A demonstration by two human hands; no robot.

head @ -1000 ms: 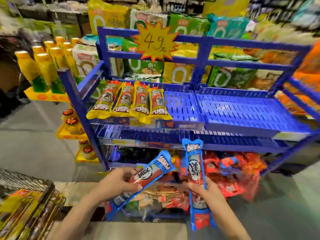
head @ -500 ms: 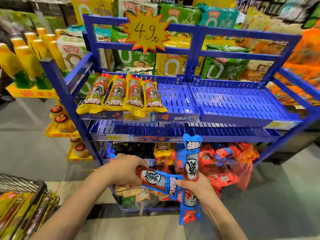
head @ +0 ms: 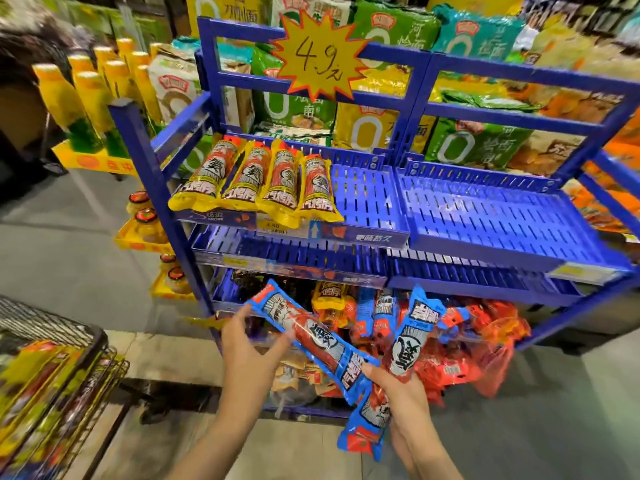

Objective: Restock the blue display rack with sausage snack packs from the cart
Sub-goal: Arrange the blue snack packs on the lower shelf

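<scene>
Blue plastic slotted display rack (head: 485, 216) stands in front of you, several tiers; top tier's left tray carries four yellow-edged foil sausage snack packs (head: 256, 181) side by side, lower ends overhanging the front lip; rest of that tray and the right tray show bare slotted plastic; your left hand (head: 247, 355) has thumb and fingers spread around the upper end of a long blue-wrapped sausage snack pack (head: 311, 341), a loose fingertip hold rather than a tight clamp; that pack lies diagonally, upper end toward the rack's left post, lower end reaching your right hand (head: 401, 393); your right hand is curled round a second blue-wrapped sausage pack (head: 410, 344), held near upright, top end tilted right, bottom end sticking out below the palm; the right thumb also touches the lower end of the diagonal pack where the two cross; both packs are in front of the bottom tier, below the stocked tray; the bottom tier holds a loose heap of red, orange and blue snack packets (head: 460, 348); yellow starburst price sign (head: 320, 58) reading 4.9 clips to the top rail; dark wire cart (head: 55, 341) at lower left holds yellow sausage packs (head: 31, 393); yellow-capped bottles (head: 86, 95) stand on a yellow stand at left.
</scene>
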